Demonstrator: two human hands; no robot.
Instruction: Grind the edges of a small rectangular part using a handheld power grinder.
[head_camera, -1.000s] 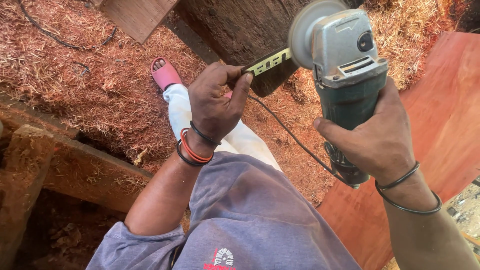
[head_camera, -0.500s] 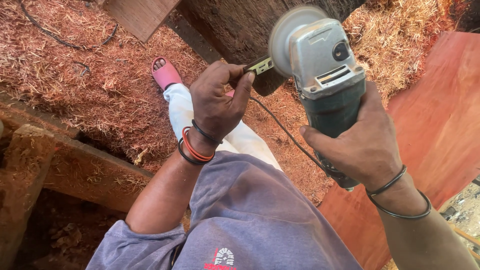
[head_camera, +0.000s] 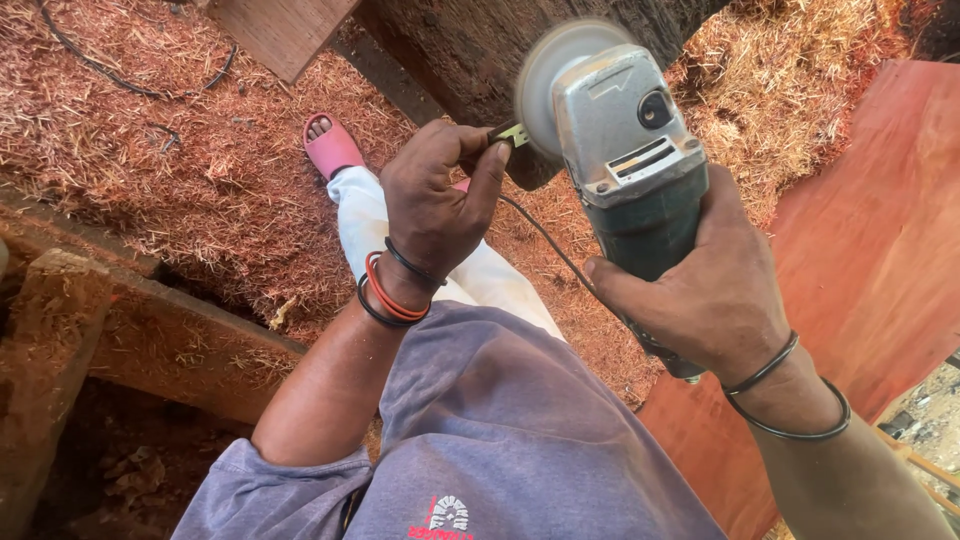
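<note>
My right hand (head_camera: 705, 285) grips the dark green body of an angle grinder (head_camera: 625, 150) with a grey metal head and a round disc facing away from me. My left hand (head_camera: 435, 200), with red and black bands on the wrist, pinches a small yellow-green flat tool (head_camera: 512, 134) and holds its tip against the grinder's disc side. A black power cord (head_camera: 545, 240) trails down from the grinder behind my left hand. Both hands are raised over my lap.
A big dark log (head_camera: 480, 60) lies ahead, a reddish board (head_camera: 870, 290) to the right and rough timbers (head_camera: 120, 330) at left. Red sawdust and shavings (head_camera: 150, 150) cover the ground. My foot in a pink sandal (head_camera: 330, 148) rests on them.
The grinder has swung left and nearer to my left hand. The yellow-green tool, earlier showing a long stretch, now shows only a short tip against the disc.
</note>
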